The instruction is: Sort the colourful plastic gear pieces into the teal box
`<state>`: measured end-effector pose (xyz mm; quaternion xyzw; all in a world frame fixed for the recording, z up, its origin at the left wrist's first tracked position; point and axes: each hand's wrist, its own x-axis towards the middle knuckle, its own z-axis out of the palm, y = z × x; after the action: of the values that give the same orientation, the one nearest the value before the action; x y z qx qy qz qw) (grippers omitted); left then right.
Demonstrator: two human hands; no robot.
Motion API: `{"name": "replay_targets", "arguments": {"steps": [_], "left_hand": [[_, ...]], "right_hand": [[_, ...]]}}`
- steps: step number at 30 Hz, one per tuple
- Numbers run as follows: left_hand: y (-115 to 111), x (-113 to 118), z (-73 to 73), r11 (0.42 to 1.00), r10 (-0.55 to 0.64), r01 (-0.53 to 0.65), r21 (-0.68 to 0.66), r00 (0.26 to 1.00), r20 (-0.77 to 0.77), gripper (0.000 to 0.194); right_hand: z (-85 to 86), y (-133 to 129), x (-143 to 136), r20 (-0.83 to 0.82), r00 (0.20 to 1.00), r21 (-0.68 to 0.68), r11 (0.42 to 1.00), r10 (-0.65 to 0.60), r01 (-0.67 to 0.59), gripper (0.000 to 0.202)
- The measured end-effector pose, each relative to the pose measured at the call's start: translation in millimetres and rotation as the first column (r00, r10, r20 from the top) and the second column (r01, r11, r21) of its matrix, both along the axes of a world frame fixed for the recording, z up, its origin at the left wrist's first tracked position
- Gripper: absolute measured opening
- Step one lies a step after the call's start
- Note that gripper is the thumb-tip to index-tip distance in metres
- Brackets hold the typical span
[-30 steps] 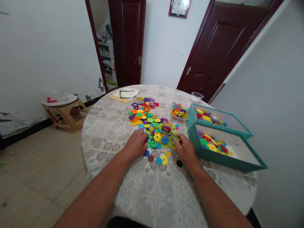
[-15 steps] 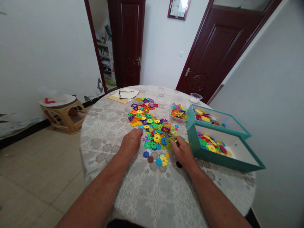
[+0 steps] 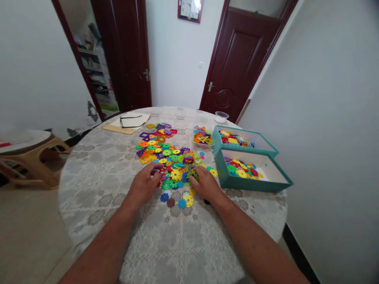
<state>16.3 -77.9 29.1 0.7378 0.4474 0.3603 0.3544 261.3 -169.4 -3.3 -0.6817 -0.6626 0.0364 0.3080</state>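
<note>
A heap of colourful plastic snowflake discs (image 3: 175, 174) spreads over the middle of the table. At its left edge is my left hand (image 3: 143, 185), thumb and fingers apart and curved around a gap. Red pieces lie by its fingertips, and I see none clearly gripped. My right hand (image 3: 206, 184) is on the heap's right side, its fingers closed on an olive-green disc (image 3: 192, 174). Nearer to me, a few discs lie loose: a blue disc (image 3: 164, 197), a brown disc (image 3: 171, 202) and a yellow disc (image 3: 188, 200). A black piece (image 3: 206, 202) is partly covered by my right wrist.
Two teal boxes (image 3: 254, 184) with discs inside stand at the right of the round table (image 3: 180, 248). A clear tub (image 3: 194, 142) of pieces is beside them. Eyeglasses (image 3: 130, 121) rest on paper at the back left; a clear bowl (image 3: 221, 115) stands at the back.
The view has swung to the right. My left hand's fingers have spread from a closed pose beside the heap. My right hand stays at the heap's right side with the olive-green disc.
</note>
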Motion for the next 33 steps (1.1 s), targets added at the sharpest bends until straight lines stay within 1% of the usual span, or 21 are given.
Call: {"name": "replay_targets", "arguments": {"steps": [2,4,10,12,15,17,18,20,21,23,25,27,29,30,31,32,33], "left_hand": [[0.6,0.9,2.3,0.995,-0.018,0.021,-0.101,0.999,0.038,0.036],[0.6,2.4,3.6,0.987,-0.046,0.057,-0.153,0.996,0.075,0.038],[-1.9,6.8,3.1,0.962,-0.149,0.181,-0.204,0.975,0.164,0.045],[-2.8,8.0,2.4,0.956,-0.158,0.195,-0.218,0.972,0.177,0.047],[-4.3,9.2,1.9,0.956,-0.162,0.195,-0.218,0.974,0.16,0.045],[-5.7,9.7,1.9,0.962,-0.154,0.182,-0.202,0.977,0.15,0.041],[-6.5,9.8,2.0,0.965,-0.146,0.175,-0.195,0.977,0.154,0.039],[-8.3,10.0,2.6,0.967,-0.137,0.172,-0.189,0.974,0.181,0.037],[-9.2,10.2,3.0,0.966,-0.14,0.178,-0.189,0.97,0.2,0.036],[-10.8,10.6,3.6,0.961,-0.153,0.197,-0.192,0.962,0.224,0.036],[-11.9,11.2,3.2,0.956,-0.169,0.22,-0.194,0.954,0.248,0.036],[-12.5,11.9,1.5,0.946,-0.192,0.255,-0.2,0.938,0.288,0.038],[-12.8,12.2,-1.1,0.919,-0.233,0.324,-0.224,0.906,0.354,0.042],[-13.0,12.0,-2.3,0.894,-0.262,0.374,-0.247,0.883,0.39,0.045],[-13.4,11.8,-3.3,0.861,-0.292,0.429,-0.274,0.857,0.424,0.048],[-14.1,11.4,-3.8,0.821,-0.323,0.485,-0.3,0.829,0.457,0.05],[-15.2,10.9,-3.9,0.781,-0.347,0.535,-0.322,0.801,0.487,0.051]], "right_hand": [[3.3,-2.7,-1.5,0.006,1.0,-0.017,1.0,-0.011,0.011,0.017],[5.9,-5.0,-2.0,-0.004,1.0,-0.029,1.0,-0.009,0.009,0.017],[8.8,-8.9,-1.0,-0.013,1.0,-0.054,0.998,0.017,-0.018,0.02],[9.2,-9.8,-1.1,-0.021,0.999,-0.055,0.997,0.044,-0.045,0.023],[11.8,-12.0,-2.2,-0.045,0.996,-0.028,0.996,0.078,-0.079,0.027],[15.5,-14.4,-3.4,-0.102,0.99,0.014,0.996,0.093,-0.092,0.026],[17.8,-15.9,-3.8,-0.157,0.982,0.036,0.995,0.101,-0.096,0.024],[22.1,-18.8,-4.2,-0.328,0.936,0.067,0.991,0.13,-0.114,0.02],[23.5,-19.9,-4.2,-0.435,0.887,0.073,0.988,0.156,-0.137,0.02],[24.1,-21.2,-4.3,-0.64,0.74,0.077,0.975,0.207,-0.207,0.023],[21.4,-21.1,-5.6,-0.798,0.553,0.083,0.954,0.237,-0.289,0.029],[16.8,-20.5,-8.3,-0.916,0.328,0.101,0.923,0.232,-0.37,0.033],[12.8,-20.4,-11.8,-0.979,0.08,0.136,0.889,0.189,-0.438,0.035],[11.6,-20.6,-13.4,-0.986,-0.028,0.157,0.875,0.163,-0.459,0.035],[11.2,-21.1,-14.7,-0.984,-0.113,0.174,0.863,0.136,-0.474,0.035],[11.3,-21.7,-15.8,-0.978,-0.172,0.186,0.854,0.115,-0.486,0.034],[11.9,-22.4,-16.7,-0.972,-0.213,0.194,0.847,0.098,-0.495,0.033]]}}
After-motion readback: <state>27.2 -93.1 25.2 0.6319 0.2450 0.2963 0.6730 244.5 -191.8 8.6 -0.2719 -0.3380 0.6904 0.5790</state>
